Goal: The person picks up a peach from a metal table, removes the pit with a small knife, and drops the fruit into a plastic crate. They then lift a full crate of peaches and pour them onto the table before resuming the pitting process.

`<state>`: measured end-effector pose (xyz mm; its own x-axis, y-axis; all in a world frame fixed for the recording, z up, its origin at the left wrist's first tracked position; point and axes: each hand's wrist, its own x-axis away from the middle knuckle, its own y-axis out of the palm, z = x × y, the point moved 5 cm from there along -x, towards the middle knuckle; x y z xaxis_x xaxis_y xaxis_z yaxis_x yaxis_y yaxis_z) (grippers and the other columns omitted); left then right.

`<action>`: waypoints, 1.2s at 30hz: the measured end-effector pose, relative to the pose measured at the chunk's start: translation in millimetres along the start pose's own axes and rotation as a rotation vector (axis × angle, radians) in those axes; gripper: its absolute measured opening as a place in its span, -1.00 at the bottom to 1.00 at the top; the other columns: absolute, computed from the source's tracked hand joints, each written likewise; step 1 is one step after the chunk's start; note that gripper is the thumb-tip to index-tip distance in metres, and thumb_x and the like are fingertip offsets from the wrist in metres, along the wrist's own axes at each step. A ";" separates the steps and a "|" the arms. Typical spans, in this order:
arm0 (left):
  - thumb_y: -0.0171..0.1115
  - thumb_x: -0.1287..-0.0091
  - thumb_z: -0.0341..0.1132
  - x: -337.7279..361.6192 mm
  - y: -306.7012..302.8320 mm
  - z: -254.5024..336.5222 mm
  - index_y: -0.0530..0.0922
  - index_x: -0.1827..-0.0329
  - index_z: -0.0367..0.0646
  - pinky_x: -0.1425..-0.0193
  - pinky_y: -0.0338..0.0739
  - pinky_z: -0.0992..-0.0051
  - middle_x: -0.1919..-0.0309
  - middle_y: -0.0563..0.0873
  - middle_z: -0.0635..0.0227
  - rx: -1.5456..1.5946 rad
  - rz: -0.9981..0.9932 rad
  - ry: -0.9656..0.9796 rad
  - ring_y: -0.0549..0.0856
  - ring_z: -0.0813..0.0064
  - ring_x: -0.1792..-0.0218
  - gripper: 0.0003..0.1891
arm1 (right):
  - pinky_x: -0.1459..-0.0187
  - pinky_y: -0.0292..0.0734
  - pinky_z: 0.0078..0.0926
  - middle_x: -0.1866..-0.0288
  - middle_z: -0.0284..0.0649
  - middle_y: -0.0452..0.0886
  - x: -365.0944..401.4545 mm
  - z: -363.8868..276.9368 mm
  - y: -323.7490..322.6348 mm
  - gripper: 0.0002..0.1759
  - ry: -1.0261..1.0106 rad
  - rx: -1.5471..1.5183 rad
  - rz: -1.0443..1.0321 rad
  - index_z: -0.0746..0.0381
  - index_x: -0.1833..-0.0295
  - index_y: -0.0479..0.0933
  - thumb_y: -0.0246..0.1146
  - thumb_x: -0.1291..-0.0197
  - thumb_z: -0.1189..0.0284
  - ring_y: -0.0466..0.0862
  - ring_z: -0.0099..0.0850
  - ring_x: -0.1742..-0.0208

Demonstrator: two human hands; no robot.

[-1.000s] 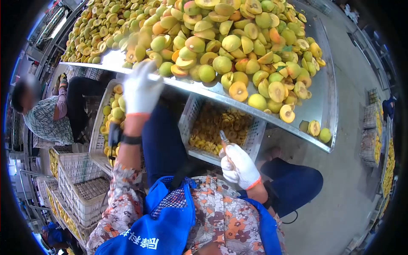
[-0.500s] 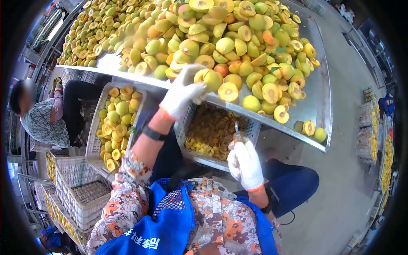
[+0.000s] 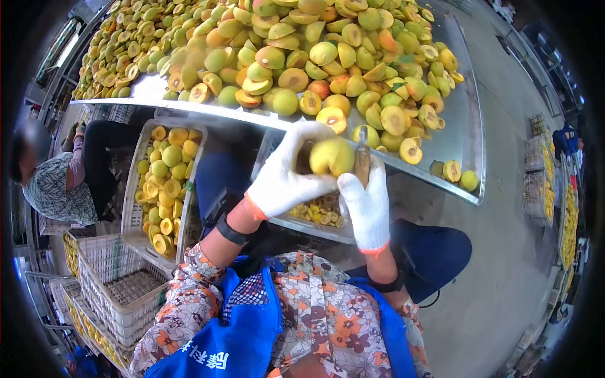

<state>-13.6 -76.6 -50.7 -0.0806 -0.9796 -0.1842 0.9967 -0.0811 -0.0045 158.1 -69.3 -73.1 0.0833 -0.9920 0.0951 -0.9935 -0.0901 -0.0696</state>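
While the left grip (image 3: 288, 183) cups a yellow-green fruit (image 3: 331, 157) just off the table's (image 3: 459, 94) near edge, the right grip (image 3: 367, 214) is closed round a small knife (image 3: 362, 154), blade up; the fruit wants steadying, with fingertips clear of the blade. Halved fruit (image 3: 293, 79) is heaped behind; a crate (image 3: 130, 211) of fruit stands left, bare floor (image 3: 498, 195) right.

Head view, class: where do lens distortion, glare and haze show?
Head view: black rounds off the corners, and the front edge of the wide silver metal tray bows; head view: white glare on its bare left patch; head view: soft haze over the left-middle of the heap of yellow-green halved fruit.
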 end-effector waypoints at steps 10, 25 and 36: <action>0.36 -0.42 -0.11 -6.3 0.2 -12.5 0.44 -0.39 -0.20 0.11 0.67 0.46 -0.05 0.68 0.21 0.590 -0.247 -0.353 0.74 0.36 0.16 -0.42 | -0.05 0.63 -0.34 0.01 0.01 0.70 -24.4 -35.4 -18.4 -0.24 -0.240 0.240 -0.002 0.45 -0.22 0.45 0.60 -0.04 0.22 0.71 -0.30 0.04; 0.06 -0.52 -0.21 -2.0 21.0 -40.1 0.31 -0.50 -0.14 -0.09 0.50 0.43 -0.18 0.61 0.15 0.746 0.067 -0.293 0.64 0.36 -0.09 -0.48 | 0.19 0.63 -0.06 0.18 0.20 0.67 16.4 -27.6 -7.2 -0.65 -0.327 0.480 -0.163 0.34 -0.11 0.52 0.36 -0.40 0.32 0.72 0.20 0.18; -0.02 -0.47 -0.46 8.8 31.6 -20.6 0.37 -0.47 -0.18 -0.46 0.33 0.46 -0.30 0.48 0.25 0.275 0.147 -0.119 0.47 0.48 -0.30 -0.52 | 0.28 0.59 0.03 0.28 0.23 0.67 33.9 -11.5 6.0 -0.58 -0.472 0.507 -0.162 0.40 -0.20 0.40 0.29 -0.45 0.34 0.70 0.28 0.24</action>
<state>17.4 -84.1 -72.7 0.0471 -0.9978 -0.0469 0.9588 0.0320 0.2822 154.1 -102.5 -58.9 0.3659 -0.8846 -0.2890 -0.8167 -0.1564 -0.5554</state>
